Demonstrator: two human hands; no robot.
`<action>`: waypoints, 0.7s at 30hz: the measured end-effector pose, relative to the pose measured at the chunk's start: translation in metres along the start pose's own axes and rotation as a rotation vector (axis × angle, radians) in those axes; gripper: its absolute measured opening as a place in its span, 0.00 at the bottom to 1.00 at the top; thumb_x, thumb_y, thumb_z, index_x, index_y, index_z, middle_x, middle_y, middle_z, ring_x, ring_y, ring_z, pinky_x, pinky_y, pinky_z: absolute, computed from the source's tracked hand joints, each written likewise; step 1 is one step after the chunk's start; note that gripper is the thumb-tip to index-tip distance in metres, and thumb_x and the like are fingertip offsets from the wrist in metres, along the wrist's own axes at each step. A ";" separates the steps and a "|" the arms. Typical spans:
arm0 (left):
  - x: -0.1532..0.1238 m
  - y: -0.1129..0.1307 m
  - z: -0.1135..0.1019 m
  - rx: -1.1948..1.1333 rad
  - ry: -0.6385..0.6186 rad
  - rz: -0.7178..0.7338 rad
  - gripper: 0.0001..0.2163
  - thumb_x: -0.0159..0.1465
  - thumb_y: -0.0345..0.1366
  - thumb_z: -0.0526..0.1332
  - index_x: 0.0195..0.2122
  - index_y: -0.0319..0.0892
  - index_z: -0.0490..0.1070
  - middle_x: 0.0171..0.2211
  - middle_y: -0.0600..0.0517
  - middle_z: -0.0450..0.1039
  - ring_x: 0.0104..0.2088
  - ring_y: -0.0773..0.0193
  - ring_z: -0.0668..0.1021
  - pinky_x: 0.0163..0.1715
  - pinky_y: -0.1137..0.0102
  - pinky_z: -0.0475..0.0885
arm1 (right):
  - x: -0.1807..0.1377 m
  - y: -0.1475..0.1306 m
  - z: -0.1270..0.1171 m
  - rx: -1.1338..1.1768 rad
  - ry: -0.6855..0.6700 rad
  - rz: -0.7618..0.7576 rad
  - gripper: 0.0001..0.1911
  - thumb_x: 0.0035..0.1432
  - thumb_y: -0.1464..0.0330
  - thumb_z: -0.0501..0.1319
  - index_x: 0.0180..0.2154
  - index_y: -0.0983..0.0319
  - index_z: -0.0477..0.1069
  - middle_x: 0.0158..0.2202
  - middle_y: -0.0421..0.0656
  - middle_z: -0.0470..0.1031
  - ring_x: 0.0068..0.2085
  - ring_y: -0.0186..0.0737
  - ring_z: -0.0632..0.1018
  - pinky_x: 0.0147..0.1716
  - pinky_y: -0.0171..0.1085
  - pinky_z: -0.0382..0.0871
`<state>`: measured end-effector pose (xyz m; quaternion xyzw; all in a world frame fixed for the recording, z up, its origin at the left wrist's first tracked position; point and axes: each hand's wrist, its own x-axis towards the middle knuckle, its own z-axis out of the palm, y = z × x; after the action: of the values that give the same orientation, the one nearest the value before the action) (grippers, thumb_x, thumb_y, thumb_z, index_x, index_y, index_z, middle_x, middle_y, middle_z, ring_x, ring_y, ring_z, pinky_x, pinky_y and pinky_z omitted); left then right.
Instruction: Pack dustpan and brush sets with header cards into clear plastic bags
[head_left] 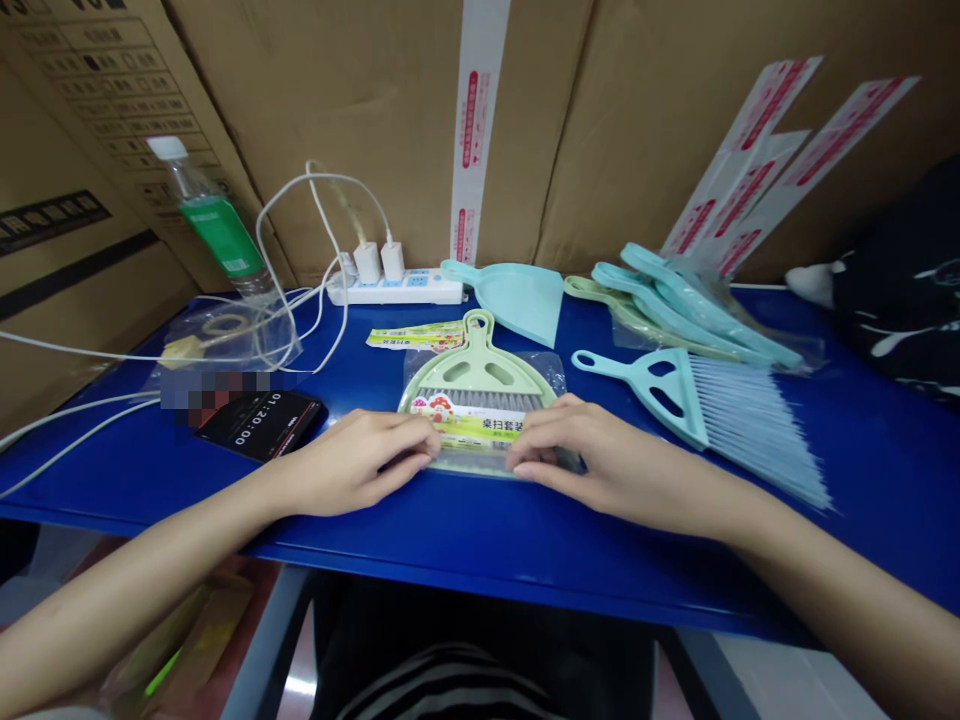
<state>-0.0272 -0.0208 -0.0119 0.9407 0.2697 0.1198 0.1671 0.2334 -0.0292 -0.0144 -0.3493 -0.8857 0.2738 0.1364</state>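
A pale green dustpan and brush set (480,375) lies flat in a clear plastic bag on the blue table, its handle pointing away from me. A printed card (466,425) with red mushrooms covers part of the grey bristles. My left hand (367,458) has its fingers closed at the bag's near left edge. At the near right edge, my right hand (589,455) pinches the bag with curled fingers. Just behind the set are a loose printed card strip (416,337) and a light blue dustpan (517,295). To the right rests a light blue brush (675,395), bristles pointing right.
Several bagged dustpan sets (690,300) are piled at the back right. A power strip (405,288) with white cables stands against the cardboard (375,120). On the left are a phone (262,425) and a plastic bottle (217,235). The table's front edge (480,580) runs close to me.
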 end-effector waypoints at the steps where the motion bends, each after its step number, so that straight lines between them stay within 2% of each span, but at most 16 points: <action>1: 0.000 0.000 0.000 0.016 -0.001 0.005 0.08 0.69 0.31 0.48 0.37 0.42 0.65 0.34 0.53 0.72 0.31 0.68 0.74 0.31 0.74 0.66 | 0.000 0.000 0.000 0.006 0.001 0.006 0.10 0.63 0.67 0.56 0.35 0.60 0.74 0.34 0.41 0.77 0.36 0.38 0.74 0.46 0.42 0.59; 6: -0.001 -0.002 0.002 0.045 -0.006 -0.001 0.07 0.69 0.34 0.51 0.38 0.42 0.67 0.39 0.51 0.73 0.37 0.66 0.75 0.36 0.72 0.68 | 0.000 -0.001 0.000 0.025 -0.010 0.007 0.12 0.65 0.64 0.54 0.34 0.60 0.74 0.34 0.41 0.77 0.36 0.38 0.74 0.47 0.43 0.59; 10: 0.004 -0.001 -0.002 0.001 -0.060 -0.030 0.07 0.68 0.35 0.53 0.36 0.41 0.68 0.35 0.53 0.72 0.32 0.69 0.74 0.32 0.75 0.66 | 0.001 -0.002 0.000 0.043 -0.032 -0.004 0.16 0.65 0.60 0.52 0.31 0.59 0.73 0.31 0.41 0.76 0.35 0.40 0.74 0.48 0.45 0.58; 15: 0.017 0.008 -0.013 0.074 -0.212 -0.083 0.06 0.66 0.37 0.56 0.34 0.41 0.67 0.30 0.54 0.71 0.27 0.68 0.72 0.27 0.74 0.64 | 0.001 -0.003 0.000 0.012 -0.038 -0.014 0.13 0.65 0.65 0.52 0.31 0.59 0.71 0.30 0.39 0.75 0.34 0.38 0.73 0.47 0.44 0.58; 21: 0.027 0.006 -0.014 0.033 -0.244 -0.025 0.08 0.67 0.32 0.54 0.31 0.41 0.68 0.31 0.53 0.72 0.33 0.66 0.74 0.35 0.72 0.67 | 0.000 -0.004 0.001 -0.018 -0.026 -0.005 0.07 0.61 0.66 0.57 0.36 0.59 0.72 0.29 0.39 0.74 0.32 0.37 0.73 0.46 0.44 0.60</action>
<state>-0.0066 -0.0074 0.0065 0.9474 0.2613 -0.0019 0.1847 0.2312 -0.0316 -0.0128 -0.3449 -0.8906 0.2700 0.1223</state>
